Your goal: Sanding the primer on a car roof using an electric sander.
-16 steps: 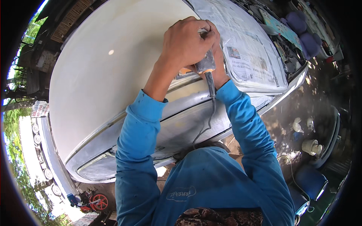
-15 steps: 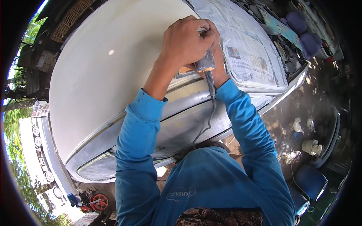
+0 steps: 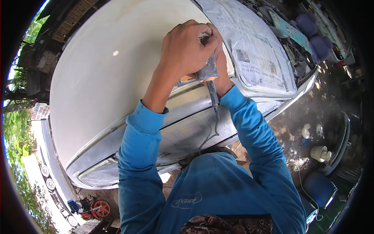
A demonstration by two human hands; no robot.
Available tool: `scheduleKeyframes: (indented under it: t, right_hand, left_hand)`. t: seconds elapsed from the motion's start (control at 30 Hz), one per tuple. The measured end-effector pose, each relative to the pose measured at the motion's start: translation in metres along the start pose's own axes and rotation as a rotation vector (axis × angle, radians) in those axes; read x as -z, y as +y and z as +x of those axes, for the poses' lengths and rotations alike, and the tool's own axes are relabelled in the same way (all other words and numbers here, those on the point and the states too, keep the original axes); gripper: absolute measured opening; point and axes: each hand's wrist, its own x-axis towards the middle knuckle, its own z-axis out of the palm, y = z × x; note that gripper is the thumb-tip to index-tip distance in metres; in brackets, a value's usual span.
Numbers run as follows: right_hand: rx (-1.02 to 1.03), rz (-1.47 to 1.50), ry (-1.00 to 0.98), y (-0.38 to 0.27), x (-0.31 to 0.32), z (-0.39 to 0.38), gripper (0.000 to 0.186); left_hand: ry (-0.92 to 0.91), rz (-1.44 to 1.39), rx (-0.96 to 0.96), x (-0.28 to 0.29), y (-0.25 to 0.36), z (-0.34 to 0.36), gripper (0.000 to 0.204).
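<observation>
With both hands I hold a dusty dark-grey and orange electric sander [image 3: 207, 71] at the edge of a pale car roof [image 3: 105, 85]. My left hand [image 3: 186, 46] is closed over the top of its body. My right hand [image 3: 223, 72] wraps around its far right side, with most of its fingers hidden behind the tool. The sander's power cord [image 3: 212, 95] hangs toward me across the car's side. Its working face is hidden beneath my hands.
Newspaper [image 3: 257, 58] covers the windshield area to the right of the roof. Below lies the car's grey, patchy side [image 3: 187, 136]. Blue containers [image 3: 317, 187] and a white bucket [image 3: 320, 153] stand on the ground at right. A machine with a red wheel [image 3: 100, 209] is at lower left.
Both hands and the sander have shifted slightly left along the roof edge. My grip on the tool is unchanged, and the cord has swung left with it.
</observation>
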Motion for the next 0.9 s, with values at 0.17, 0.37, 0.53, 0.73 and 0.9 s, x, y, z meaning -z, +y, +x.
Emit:
scheduleKeyframes:
  t: [0.17, 0.37, 0.53, 0.73, 0.9]
  right_hand:
    - [-0.068, -0.001, -0.041, 0.001, -0.006, 0.006, 0.12]
    - [-0.028, 0.039, -0.058, 0.002, -0.006, 0.01, 0.121]
    - [0.041, 0.01, -0.022, -0.003, -0.008, 0.001, 0.118]
    - [-0.022, 0.029, -0.073, -0.008, -0.015, 0.012, 0.119]
    - [0.007, 0.024, -0.053, -0.003, -0.016, 0.003, 0.121]
  left_hand:
    - [0.028, -0.016, -0.003, 0.005, -0.007, 0.002, 0.025]
    - [0.053, 0.032, 0.001, 0.005, -0.009, 0.002, 0.025]
    - [0.071, -0.02, -0.046, 0.009, -0.008, -0.009, 0.025]
    - [0.098, 0.055, -0.017, 0.013, -0.017, -0.005, 0.024]
    - [0.086, -0.02, -0.021, 0.015, -0.013, -0.013, 0.024]
